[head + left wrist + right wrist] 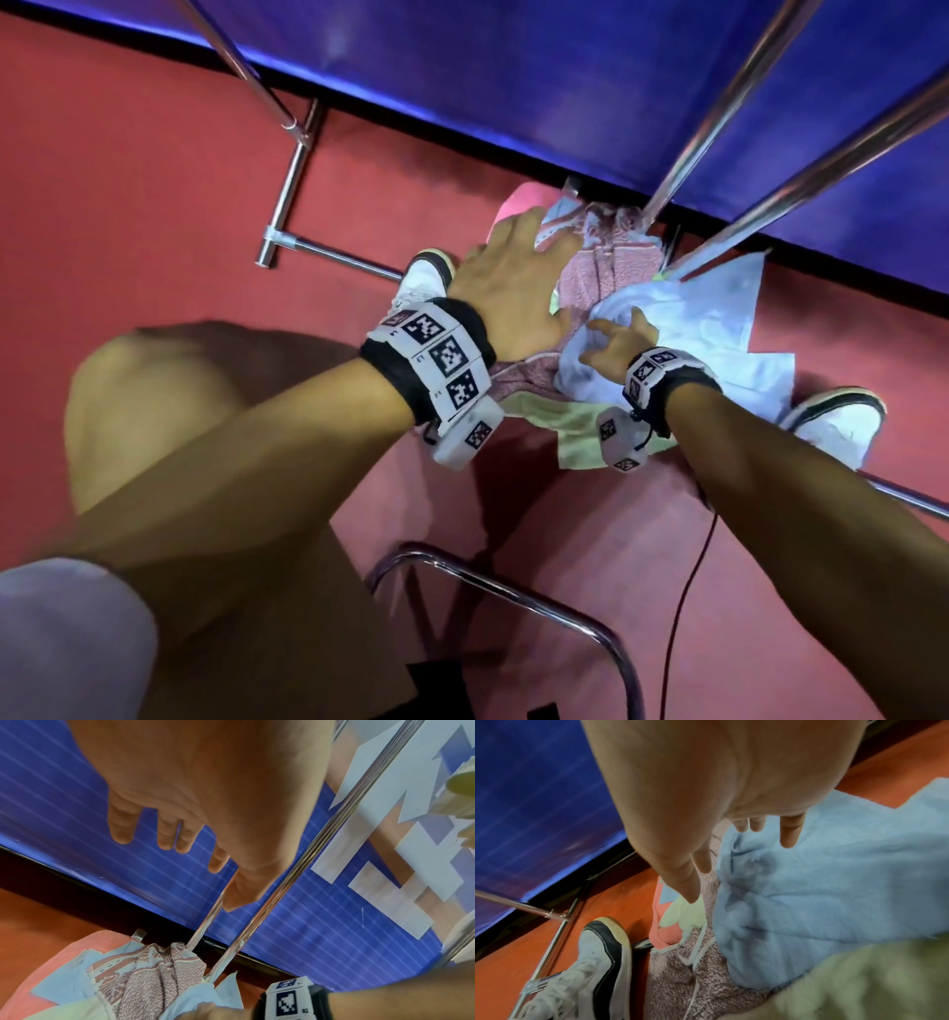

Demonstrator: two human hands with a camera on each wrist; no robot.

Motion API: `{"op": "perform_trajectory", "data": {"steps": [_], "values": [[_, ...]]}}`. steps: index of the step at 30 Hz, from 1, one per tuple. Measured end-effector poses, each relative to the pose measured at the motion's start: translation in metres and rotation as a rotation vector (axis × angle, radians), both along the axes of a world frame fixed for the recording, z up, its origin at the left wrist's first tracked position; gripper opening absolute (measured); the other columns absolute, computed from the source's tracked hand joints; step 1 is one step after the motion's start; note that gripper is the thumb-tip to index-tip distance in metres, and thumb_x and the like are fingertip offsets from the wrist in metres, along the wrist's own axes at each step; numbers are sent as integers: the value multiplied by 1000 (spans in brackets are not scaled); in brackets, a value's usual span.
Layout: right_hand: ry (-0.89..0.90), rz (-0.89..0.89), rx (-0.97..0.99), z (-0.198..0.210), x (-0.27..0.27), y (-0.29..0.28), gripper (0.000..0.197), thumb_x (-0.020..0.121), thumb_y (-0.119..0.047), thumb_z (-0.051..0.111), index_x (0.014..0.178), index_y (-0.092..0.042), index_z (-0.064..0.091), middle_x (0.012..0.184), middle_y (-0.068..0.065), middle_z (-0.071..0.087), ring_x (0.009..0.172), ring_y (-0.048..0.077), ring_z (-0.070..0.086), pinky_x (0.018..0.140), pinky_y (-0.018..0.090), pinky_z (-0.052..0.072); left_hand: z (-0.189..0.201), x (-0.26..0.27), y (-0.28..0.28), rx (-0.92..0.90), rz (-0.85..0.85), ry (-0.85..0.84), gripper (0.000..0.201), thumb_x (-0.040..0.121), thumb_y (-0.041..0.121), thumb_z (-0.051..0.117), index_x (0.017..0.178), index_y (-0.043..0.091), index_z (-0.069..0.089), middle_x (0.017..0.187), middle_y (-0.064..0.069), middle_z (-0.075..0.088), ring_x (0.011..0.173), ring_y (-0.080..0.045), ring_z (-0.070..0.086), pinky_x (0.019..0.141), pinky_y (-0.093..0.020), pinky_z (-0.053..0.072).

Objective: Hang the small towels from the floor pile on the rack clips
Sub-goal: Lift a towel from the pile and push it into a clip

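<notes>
A pile of small towels lies on the red floor at the foot of the rack. It holds a pink speckled towel point(601, 272) point(159, 983) point(680, 983), a light blue towel point(703, 318) point(834, 882), a pale green towel point(565, 421) point(687, 912) and a salmon towel point(524, 203) point(90, 945). My left hand point(539, 272) point(195, 833) hovers over the speckled towel with straight, spread fingers and holds nothing. My right hand point(616, 339) point(741, 825) is spread low over the blue towel's near edge and pinches nothing. No rack clips show.
Slanting chrome rack poles point(719, 113) point(295, 882) rise right behind the pile, and a base bar point(287, 174) lies on the floor to the left. A blue wall panel point(513, 77) stands behind. White sneakers point(426, 277) point(842, 421) flank the pile. A curved chrome tube point(513, 591) and a red cable point(683, 606) lie nearer me.
</notes>
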State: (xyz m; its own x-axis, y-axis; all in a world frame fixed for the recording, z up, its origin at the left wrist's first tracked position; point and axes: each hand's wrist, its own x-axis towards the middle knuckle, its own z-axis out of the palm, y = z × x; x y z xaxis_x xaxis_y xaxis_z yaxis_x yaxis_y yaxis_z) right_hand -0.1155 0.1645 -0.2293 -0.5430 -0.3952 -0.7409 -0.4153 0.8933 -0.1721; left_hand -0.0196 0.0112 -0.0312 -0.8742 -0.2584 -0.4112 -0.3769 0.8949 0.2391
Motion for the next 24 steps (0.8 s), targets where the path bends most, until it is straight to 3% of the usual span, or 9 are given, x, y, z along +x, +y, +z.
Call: {"op": "perform_trajectory", "data": {"steps": [2,3,6,8,10,12,15,20,24], "values": [[-73,-19,19,-15,-1,-1,83,74,-69,32,146,-29,35,155,11,27,140,32,28,113,41,28,-2,0,0,7,-8,-10,74,83,44,62,147,26,30,157,-13,16,142,-33,20,107,-53,35],[-98,-17,13,-23,-3,0,79,76,-67,35,142,-24,41,151,12,35,138,31,33,111,40,30,-3,-1,0,11,-8,-10,74,83,44,62,147,26,30,157,-13,16,142,-32,20,107,-53,35],[-48,-16,-56,-10,-3,3,53,75,-51,67,109,-11,66,118,12,63,107,31,59,88,34,48,-2,-1,1,28,-17,-7,74,83,44,62,147,26,30,158,-13,15,142,-33,20,108,-53,35],[6,-88,-100,3,-1,6,29,75,-38,72,87,-13,67,95,10,67,86,30,61,81,35,52,-2,-1,1,27,-18,-1,73,83,44,62,147,25,32,158,-13,15,142,-33,20,107,-53,36],[83,-173,-173,13,-2,10,16,81,-28,68,82,-13,70,90,11,70,85,34,63,80,38,54,-1,-1,2,28,-18,9,71,82,43,63,145,24,35,157,-13,16,141,-32,21,106,-53,37],[89,-280,-260,31,-2,15,10,81,-23,67,75,-17,70,85,7,72,86,32,64,79,33,54,0,-3,5,37,-26,16,70,82,42,63,143,23,37,157,-14,15,141,-32,20,107,-53,36],[40,-342,-394,63,0,24,22,74,-16,74,60,-24,59,67,-7,62,71,19,59,70,22,43,5,-4,9,60,-37,54,71,82,40,64,146,24,35,158,-14,14,142,-32,19,109,-52,35],[-64,-242,-708,140,19,32,19,60,-20,71,63,-26,53,67,-6,59,64,14,53,63,27,44,14,1,22,140,-108,109,74,74,37,67,143,24,41,151,-15,26,138,-35,26,106,-51,38],[-63,-195,-940,200,35,46,19,54,-17,61,63,-26,47,63,-9,54,58,8,46,56,23,39,35,13,43,346,-208,242,68,70,18,64,137,12,52,141,-18,44,129,-36,41,109,-39,31]]}}
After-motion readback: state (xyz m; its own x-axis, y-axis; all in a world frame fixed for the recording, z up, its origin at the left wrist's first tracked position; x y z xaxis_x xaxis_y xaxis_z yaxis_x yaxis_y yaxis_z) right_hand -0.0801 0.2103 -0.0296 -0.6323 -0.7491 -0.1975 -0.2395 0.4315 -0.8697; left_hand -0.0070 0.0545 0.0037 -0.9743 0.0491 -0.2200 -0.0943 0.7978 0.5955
